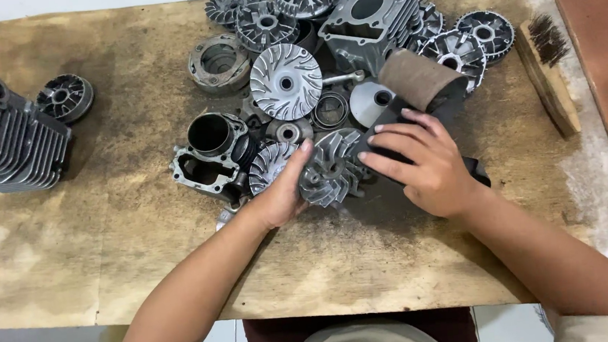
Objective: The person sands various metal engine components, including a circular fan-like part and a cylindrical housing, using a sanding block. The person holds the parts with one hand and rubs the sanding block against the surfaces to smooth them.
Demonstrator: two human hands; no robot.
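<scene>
While the left hand [282,193] curls around the edge of a grey cast-metal finned pulley disc [331,168], thumb up on its rim and fingers tucked beneath it, the right hand [423,162] lies with fingers spread fairly flat over a dark flat block [388,123] whose far end carries a roll of brown abrasive paper [419,79]. Whether those right fingers truly grip the block or only press on it, I cannot tell from the head view.

The disc sits at the near edge of a crowded heap, touching a second small finned fan wheel [271,163] on its left and close to the open-bored grey cylinder casting [214,153]. As I judge it, the chief danger is the disc slipping: it looks greasy, and its thin fins could nick the fingers closed on them. Tugging it free could also shift the neighbours, since the larger bright finned disc [285,82] leans on other parts and the heap looks loosely piled. The abrasive roll might snag on the fins too.

All of this rests on a worn, stained brown plywood sheet [140,229] laid over a table, darkened with oil around the pile. A big finned grey engine cylinder [1,139] stands well apart at the left, a small dark ribbed wheel [64,97] just beside it. A wooden-backed wire brush [547,73] lies at the right edge. Pale floor tiles show below the near edge, and a reddish surface runs along the far right.
</scene>
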